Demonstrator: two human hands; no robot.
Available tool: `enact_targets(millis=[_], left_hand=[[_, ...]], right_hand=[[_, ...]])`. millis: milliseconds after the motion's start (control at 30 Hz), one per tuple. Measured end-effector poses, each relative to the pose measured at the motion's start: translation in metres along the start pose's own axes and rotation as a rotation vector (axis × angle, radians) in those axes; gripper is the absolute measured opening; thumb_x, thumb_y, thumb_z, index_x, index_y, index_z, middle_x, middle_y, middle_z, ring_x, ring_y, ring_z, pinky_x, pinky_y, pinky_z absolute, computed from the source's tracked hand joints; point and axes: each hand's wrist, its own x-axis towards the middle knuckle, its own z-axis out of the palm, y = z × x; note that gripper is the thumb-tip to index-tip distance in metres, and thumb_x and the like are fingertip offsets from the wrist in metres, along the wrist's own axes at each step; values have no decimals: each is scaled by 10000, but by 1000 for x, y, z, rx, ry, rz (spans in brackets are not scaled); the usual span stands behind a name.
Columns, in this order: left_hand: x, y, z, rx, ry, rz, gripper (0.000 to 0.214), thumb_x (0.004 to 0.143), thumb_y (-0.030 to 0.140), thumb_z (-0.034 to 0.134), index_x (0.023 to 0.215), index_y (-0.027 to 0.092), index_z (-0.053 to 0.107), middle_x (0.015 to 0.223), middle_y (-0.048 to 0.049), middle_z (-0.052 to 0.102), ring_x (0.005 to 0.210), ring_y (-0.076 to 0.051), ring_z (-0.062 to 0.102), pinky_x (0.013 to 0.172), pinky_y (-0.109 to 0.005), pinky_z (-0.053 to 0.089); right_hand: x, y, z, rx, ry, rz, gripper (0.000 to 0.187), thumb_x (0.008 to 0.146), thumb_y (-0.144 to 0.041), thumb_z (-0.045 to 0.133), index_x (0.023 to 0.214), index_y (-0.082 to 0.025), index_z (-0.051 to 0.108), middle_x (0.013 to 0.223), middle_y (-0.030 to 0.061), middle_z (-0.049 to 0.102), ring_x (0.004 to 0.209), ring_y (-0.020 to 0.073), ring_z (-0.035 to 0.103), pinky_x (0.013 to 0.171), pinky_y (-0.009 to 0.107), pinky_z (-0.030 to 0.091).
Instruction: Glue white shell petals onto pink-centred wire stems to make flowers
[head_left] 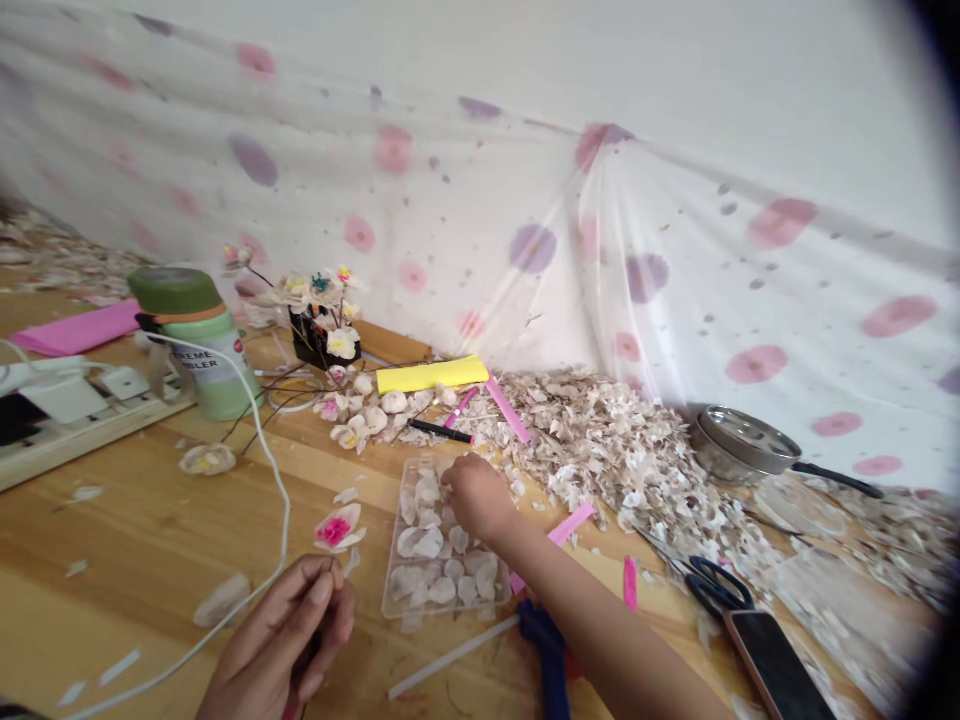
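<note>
My left hand (292, 630) is closed in a pinch at the lower middle of the head view. Just above its fingertips stands a small handmade flower (339, 530) with pale petals and a bright pink centre; its stem is inside the fingers. My right hand (480, 497) reaches over the far right part of a clear compartment box (388, 600), fingers curled down. Whatever its fingertips hold is hidden. Several whitish, thin petals (442, 590) lie in the box's compartments.
A large heap of pale flakes (600, 440) spreads behind and right. Scissors (720, 585), a phone (780, 665) and a steel pan (742, 445) lie rightward. Leftward are a green tumbler (214, 350), a power strip (90, 430), a white cable (281, 500) and finished flowers (341, 343).
</note>
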Motion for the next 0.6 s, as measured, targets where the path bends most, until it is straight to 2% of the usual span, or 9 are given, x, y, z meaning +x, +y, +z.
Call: enact_targets(millis=[167, 300, 600], left_hand=[[3, -4, -6, -12, 14, 12, 340, 648, 481, 783, 712, 181, 635, 508, 24, 570, 382, -27, 283, 341, -101, 217], [5, -8, -11, 7, -20, -12, 336, 663, 489, 772, 728, 187, 641, 519, 21, 578, 386, -32, 292, 344, -106, 239], [0, -4, -3, -10, -6, -17, 335, 655, 484, 781, 709, 186, 636, 508, 24, 563, 405, -33, 303, 360, -100, 230]], right_hand=[[4, 0, 7, -26, -11, -23, 219, 929, -295, 591, 1099, -160, 622, 1145, 71, 640, 1008, 217, 631, 863, 431, 530], [5, 1, 9, -32, 0, -25, 222, 930, -295, 590, 1103, -159, 620, 1138, 70, 642, 994, 213, 636, 852, 425, 536], [3, -6, 2, -2, 104, -34, 152, 935, -271, 581, 1006, -151, 641, 1059, 53, 661, 975, 200, 635, 853, 410, 527]])
